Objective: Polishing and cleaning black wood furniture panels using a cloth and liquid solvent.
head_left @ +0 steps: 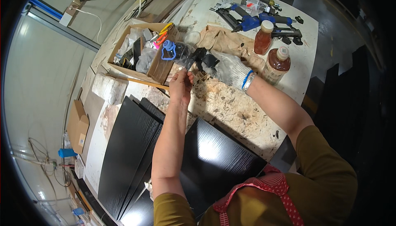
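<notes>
My left hand (181, 85) is bare, its fingertips pinched together near a dark, shiny strip or film; what they hold is too small to make out. Close to its right, my right hand (230, 68) wears a whitish knit glove with a blue band at the wrist. Its fingers close round a small black piece (209, 59), whose kind I cannot tell. Just beyond my left fingers lies a clear plastic bottle (181, 50) with a blue cap and loop handle. Brown paper or cloth (218, 40) lies crumpled behind the glove.
A cardboard box (159, 67) of plastic scraps and orange-handled tools stands left. Black wood-grain panels (128, 143) and another panel (218, 151) lie nearer me. Two bottles of reddish-brown liquid (262, 40) stand right, below blue-and-black nail guns (249, 21). The worktop (243, 110) is stained.
</notes>
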The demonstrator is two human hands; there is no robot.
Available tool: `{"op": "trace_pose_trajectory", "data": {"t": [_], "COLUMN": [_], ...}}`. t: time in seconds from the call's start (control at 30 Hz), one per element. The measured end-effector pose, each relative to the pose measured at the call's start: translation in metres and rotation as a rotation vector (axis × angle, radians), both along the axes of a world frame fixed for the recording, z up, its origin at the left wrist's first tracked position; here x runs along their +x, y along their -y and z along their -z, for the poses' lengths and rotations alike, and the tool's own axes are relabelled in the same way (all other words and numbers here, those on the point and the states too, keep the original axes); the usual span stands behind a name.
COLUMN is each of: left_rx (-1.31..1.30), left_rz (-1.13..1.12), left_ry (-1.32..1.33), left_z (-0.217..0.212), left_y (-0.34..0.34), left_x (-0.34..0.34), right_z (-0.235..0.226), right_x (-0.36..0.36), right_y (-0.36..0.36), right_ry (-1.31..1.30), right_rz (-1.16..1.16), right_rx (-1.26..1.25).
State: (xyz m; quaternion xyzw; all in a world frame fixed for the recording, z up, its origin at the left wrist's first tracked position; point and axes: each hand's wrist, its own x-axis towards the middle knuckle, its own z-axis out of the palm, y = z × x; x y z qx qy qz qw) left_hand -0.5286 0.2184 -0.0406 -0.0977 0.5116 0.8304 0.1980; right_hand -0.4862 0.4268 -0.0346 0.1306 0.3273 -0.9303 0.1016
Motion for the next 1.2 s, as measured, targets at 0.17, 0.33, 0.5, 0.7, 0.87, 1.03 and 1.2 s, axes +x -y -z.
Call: {"op": "trace_pose_trajectory", "data": {"t": [0.17,0.33,0.5,0.7,0.87,1.03,1.2], "left_rx": [0.001,0.015,0.003,-0.084,-0.144,-0.354,-0.773], "left_rz": [0.008,-0.006,-0.019,-0.133,-0.119,-0.085,-0.041], "left_ry": [0.018,0.008,-0.006,-0.009,-0.072,-0.311,-0.691], "left_z": [0.002,-0.001,0.001,0.014,0.019,0.01,-0.01], "left_y": [-0.008,-0.013,-0.018,-0.02,-0.013,-0.008,-0.014], "left_x": [0.007,0.011,0.016,0.009,0.002,-0.005,-0.009], "right_z": [0.004,0.01,0.017,0.007,0.021,0.028,-0.015], "right_x": [-0.004,-0.011,-0.005,0.003,0.009,0.007,-0.003], "right_y": [0.006,0.008,0.006,0.012,-0.006,-0.014,-0.012], "right_ry": [0.22,0.235,0.215,0.023,0.023,-0.417,-0.012], "right_rz": [0.088,0.155,0.152,0.075,-0.081,0.129,0.078], "right_rx": [-0.01,-0.04,-0.092,-0.216,-0.106,0.648,0.973]}}
